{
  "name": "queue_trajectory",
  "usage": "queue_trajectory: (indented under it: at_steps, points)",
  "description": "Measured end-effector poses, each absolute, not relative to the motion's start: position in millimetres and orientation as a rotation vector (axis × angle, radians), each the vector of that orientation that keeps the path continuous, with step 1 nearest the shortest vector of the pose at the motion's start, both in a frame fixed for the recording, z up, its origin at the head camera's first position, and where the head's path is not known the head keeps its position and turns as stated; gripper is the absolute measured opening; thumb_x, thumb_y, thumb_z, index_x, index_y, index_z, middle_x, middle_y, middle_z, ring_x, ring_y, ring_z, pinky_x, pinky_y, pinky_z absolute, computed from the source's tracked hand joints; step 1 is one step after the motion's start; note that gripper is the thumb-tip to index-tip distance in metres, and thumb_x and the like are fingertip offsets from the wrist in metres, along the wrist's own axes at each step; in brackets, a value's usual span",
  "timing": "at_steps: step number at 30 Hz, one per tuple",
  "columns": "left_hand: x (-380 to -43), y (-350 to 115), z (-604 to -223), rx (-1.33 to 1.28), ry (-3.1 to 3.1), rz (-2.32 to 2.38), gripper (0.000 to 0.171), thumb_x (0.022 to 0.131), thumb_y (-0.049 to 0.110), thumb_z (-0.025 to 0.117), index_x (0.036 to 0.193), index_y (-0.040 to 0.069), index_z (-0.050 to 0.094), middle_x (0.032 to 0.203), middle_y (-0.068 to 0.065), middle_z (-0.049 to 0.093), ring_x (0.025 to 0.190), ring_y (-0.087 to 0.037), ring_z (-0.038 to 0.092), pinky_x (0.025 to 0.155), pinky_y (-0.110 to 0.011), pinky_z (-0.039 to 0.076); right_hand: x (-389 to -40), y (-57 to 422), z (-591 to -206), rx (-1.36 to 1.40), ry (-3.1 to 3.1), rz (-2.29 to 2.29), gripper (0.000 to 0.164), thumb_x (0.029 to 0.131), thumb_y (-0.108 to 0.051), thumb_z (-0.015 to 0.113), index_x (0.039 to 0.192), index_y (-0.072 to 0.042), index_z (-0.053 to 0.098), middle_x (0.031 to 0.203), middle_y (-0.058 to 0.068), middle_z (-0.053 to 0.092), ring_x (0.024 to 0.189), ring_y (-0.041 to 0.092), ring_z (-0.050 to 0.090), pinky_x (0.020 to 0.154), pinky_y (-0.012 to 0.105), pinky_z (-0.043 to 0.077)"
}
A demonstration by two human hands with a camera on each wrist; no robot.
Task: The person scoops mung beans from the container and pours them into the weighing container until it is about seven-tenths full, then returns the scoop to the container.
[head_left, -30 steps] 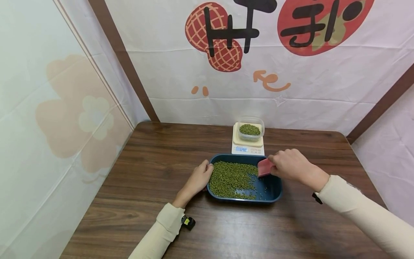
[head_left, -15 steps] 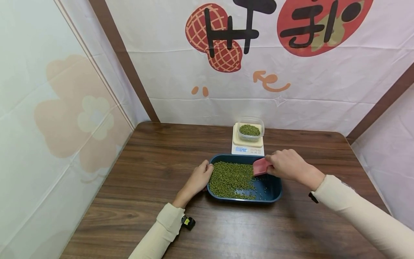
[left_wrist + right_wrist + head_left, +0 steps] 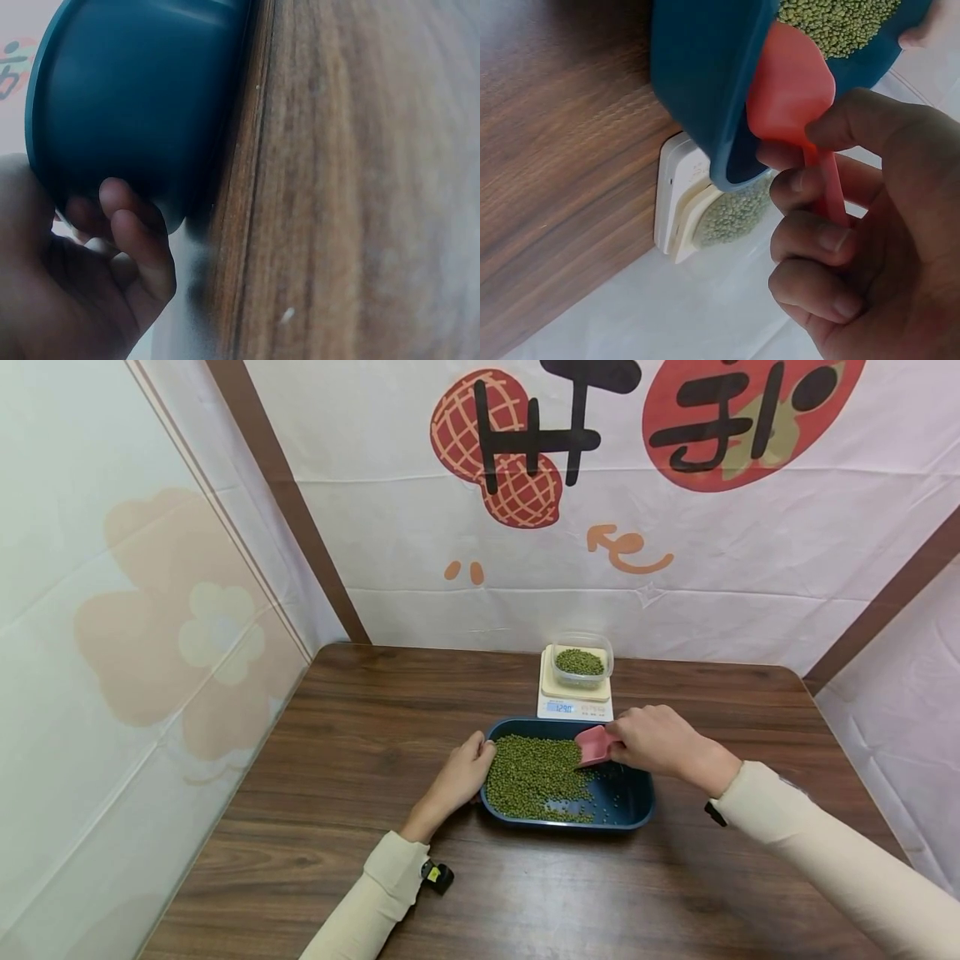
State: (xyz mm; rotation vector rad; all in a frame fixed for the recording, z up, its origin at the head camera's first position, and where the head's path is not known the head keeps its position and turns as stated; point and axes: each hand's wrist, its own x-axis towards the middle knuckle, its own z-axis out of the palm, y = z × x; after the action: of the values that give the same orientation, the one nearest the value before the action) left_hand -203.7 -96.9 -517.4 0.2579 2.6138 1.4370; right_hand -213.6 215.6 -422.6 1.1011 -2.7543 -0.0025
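Note:
A dark blue rectangular tray holds green mung beans, heaped mostly toward its left side. My left hand grips the tray's left end, thumb at the rim; in the left wrist view its curled fingers lie against the outer wall. A pink scoop is in my right hand, its handle held between thumb and curled fingers in the right wrist view. The scoop's front edge meets the beans near the tray's back wall. How much it contains cannot be seen.
Just behind the tray, a kitchen scale bears a clear plastic container with mung beans in it. All stand on a brown wooden table. A printed white cloth hangs at the table's back edge.
My right hand has slid the scoop leftward inside the tray, up to the beans. The left hand and the tray have stayed in place.

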Motion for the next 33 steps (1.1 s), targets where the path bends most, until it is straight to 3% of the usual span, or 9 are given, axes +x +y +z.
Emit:
queue_trajectory:
  at_steps: [11, 22, 33]
  points:
    - [-202, -97, -517, 0.256, 2.612, 1.449, 0.034, 0.105, 0.035, 0.032, 0.084, 0.01, 0.041, 0.064, -0.009, 0.045, 0.039, -0.022, 0.048, 0.034, -0.031, 0.046, -218, 205, -420, 1.161, -2.829, 0.069, 0.033, 0.079, -0.014, 0.065, 0.058, -0.022, 0.041, 0.056, -0.009, 0.025, 0.049, 0.009, 0.023, 0.043, 0.026, 0.016]
    - [-203, -98, -518, 0.284, 2.599, 1.458, 0.035, 0.106, 0.036, 0.031, 0.085, 0.01, 0.041, 0.063, -0.008, 0.045, 0.039, -0.022, 0.048, 0.035, -0.03, 0.046, -223, 194, -423, 1.194, -2.862, 0.092, 0.033, 0.079, -0.016, 0.066, 0.058, -0.023, 0.042, 0.057, -0.009, 0.027, 0.049, 0.009, 0.029, 0.043, 0.026, 0.022]
    - [-204, -98, -518, 0.262, 2.599, 1.452, 0.034, 0.106, 0.036, 0.031, 0.086, 0.01, 0.042, 0.063, -0.009, 0.045, 0.039, -0.022, 0.047, 0.034, -0.029, 0.045, -227, 180, -423, 1.217, -2.888, 0.11, 0.034, 0.082, -0.016, 0.065, 0.058, -0.024, 0.041, 0.056, -0.01, 0.024, 0.049, 0.008, 0.024, 0.044, 0.025, 0.019]
